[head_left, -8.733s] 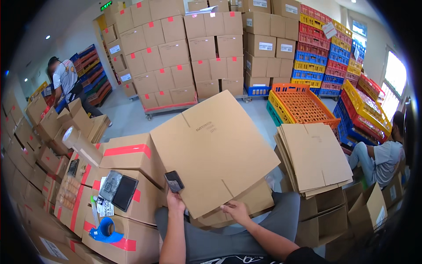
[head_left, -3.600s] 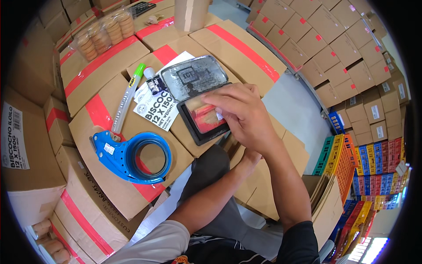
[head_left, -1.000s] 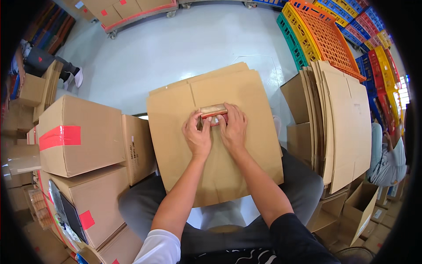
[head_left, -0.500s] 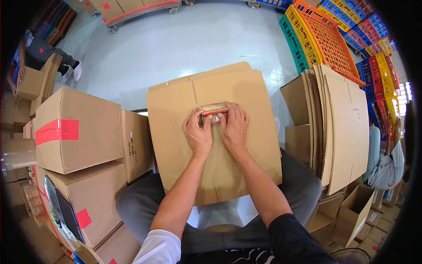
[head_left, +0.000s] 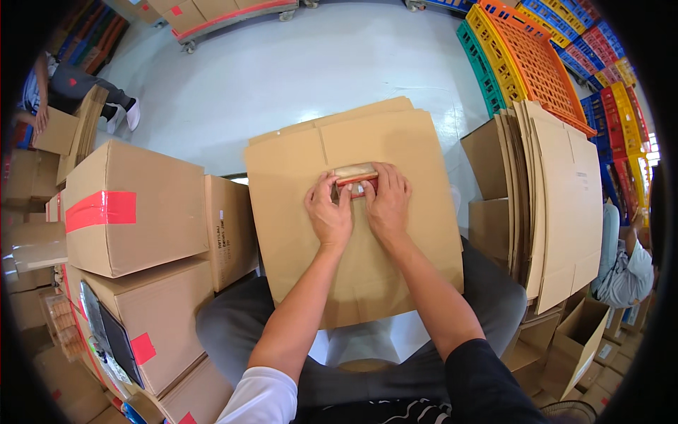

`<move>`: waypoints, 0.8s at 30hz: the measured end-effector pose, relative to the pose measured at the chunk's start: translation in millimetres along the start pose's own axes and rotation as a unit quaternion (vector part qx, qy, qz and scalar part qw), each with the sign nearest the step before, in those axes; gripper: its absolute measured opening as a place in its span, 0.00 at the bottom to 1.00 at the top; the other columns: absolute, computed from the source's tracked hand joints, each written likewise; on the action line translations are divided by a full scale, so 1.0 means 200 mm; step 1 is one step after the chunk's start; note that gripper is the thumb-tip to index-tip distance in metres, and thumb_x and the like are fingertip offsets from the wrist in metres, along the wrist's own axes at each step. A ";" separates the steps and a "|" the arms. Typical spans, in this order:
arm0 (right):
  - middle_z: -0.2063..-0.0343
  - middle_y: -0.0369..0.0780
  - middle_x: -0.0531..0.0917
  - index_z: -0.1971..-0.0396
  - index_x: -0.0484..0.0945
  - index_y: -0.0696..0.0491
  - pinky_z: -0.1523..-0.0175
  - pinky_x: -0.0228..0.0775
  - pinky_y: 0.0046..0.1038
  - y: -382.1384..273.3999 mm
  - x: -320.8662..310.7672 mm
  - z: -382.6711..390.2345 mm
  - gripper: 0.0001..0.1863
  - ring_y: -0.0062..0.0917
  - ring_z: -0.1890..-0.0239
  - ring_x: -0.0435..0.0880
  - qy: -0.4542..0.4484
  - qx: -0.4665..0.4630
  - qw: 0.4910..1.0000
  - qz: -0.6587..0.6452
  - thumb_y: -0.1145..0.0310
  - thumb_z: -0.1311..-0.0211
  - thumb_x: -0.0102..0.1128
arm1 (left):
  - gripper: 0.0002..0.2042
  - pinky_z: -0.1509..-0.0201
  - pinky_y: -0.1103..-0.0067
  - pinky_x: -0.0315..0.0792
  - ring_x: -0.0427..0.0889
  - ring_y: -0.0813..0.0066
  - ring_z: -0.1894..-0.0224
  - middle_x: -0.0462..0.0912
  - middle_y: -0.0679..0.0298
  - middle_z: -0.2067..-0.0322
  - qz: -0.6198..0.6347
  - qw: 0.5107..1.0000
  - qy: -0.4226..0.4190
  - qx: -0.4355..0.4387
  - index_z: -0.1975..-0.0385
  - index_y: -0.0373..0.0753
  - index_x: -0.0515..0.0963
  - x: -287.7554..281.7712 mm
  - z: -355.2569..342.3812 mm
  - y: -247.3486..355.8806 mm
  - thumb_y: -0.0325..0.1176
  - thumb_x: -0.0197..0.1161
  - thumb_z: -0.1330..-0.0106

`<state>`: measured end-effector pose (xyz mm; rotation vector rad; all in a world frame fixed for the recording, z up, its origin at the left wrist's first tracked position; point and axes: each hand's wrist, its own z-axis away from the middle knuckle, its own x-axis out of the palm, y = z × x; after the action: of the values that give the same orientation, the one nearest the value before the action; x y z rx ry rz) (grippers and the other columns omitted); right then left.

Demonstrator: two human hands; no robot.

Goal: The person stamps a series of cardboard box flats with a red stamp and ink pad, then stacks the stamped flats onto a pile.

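On top of a stack of flattened cardboard sheets, both my hands hold a small oblong pack with a tan upper side and a red edge. My left hand closes round its left end, thumb on the near side. At the other end my right hand grips it the same way. The thumbs point toward each other at a small pale patch on the pack's near face. The fingers hide both ends, so its exact kind is unclear. The sheets lie in front of me, over my knees.
Taped cartons are stacked at my left, with a dark flat panel leaning on them. Upright folded cardboard and plastic crates stand right. Other people are at far left and right. Loaded trolleys stand beyond.
The whole view has shifted slightly, so everything appears a little farther right. Both hands keep hold of the pack, which looks tilted slightly more; the person at far left has moved an arm.
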<state>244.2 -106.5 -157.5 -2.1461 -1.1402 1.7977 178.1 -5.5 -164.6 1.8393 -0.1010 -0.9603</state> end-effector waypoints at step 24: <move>0.49 0.38 0.80 0.46 0.77 0.53 0.40 0.64 0.42 0.01 -0.16 -0.12 0.26 0.34 0.41 0.74 -0.093 -0.043 0.995 -0.013 0.64 0.44 0.71 | 0.17 0.49 0.63 0.75 0.79 0.53 0.54 0.81 0.55 0.60 -0.195 0.924 -0.264 0.195 0.57 0.35 0.83 -0.16 -0.31 0.21 0.28 0.74 0.48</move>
<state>265.0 -118.7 -125.5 -2.0323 -1.3009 2.0082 210.0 35.5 -102.4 1.9441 -0.2788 -1.8163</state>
